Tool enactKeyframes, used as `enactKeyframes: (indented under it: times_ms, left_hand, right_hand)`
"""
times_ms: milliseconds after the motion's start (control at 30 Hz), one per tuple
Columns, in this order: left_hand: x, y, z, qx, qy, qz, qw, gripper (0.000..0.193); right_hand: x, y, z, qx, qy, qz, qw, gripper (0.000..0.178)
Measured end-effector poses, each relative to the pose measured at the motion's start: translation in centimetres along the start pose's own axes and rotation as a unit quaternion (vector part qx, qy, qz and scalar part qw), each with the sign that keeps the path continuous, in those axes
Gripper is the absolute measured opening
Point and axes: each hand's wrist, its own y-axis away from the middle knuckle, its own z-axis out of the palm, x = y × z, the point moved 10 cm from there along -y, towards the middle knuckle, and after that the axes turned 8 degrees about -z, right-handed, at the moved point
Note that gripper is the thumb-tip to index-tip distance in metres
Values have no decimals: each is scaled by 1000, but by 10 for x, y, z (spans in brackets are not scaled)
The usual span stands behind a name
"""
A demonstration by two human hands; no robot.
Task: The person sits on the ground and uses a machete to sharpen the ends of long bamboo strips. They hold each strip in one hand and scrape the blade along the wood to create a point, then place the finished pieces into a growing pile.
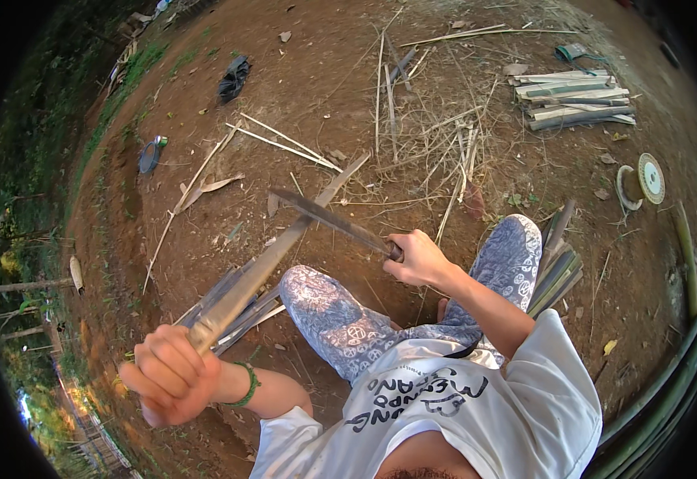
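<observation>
Clenches the near end of a bamboo strip point(257, 275) in the left hand point(170, 375). Grips a knife point(355, 231) in the curled right hand point(418, 259), right of the strip, with the blade point(334, 221) across its far half.

Black lettering point(417, 390) stands upside down across the white shirt point(536, 399).

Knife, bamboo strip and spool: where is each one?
Knife point(340, 224), head view: middle of the blade.
Bamboo strip point(273, 254), head view: middle of its length.
Spool point(651, 179), head view: face of its pale round flange.
</observation>
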Motion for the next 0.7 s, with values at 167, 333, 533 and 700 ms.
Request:
enactKeyframes:
  times_ms: [167, 333, 533, 700]
  left_hand:
    - [-12, 7, -8, -220, 111, -64, 967, 21]
    - [-6, 5, -33, -245, 140, -76, 956, 22]
    - [-2, 7, -83, -8, 79, -22, 997, 23]
    - [1, -8, -93, -72, 61, -29, 995, 26]
  right_hand:
    - [-10, 6, 18, -1, 22, -25, 999, 31]
    - [0, -4, 33, 1, -95, -2, 995, 32]
    - [68, -50, 34, -15, -99, 101, 990, 42]
    - [150, -101, 75, 1, -425, 221, 878, 47]
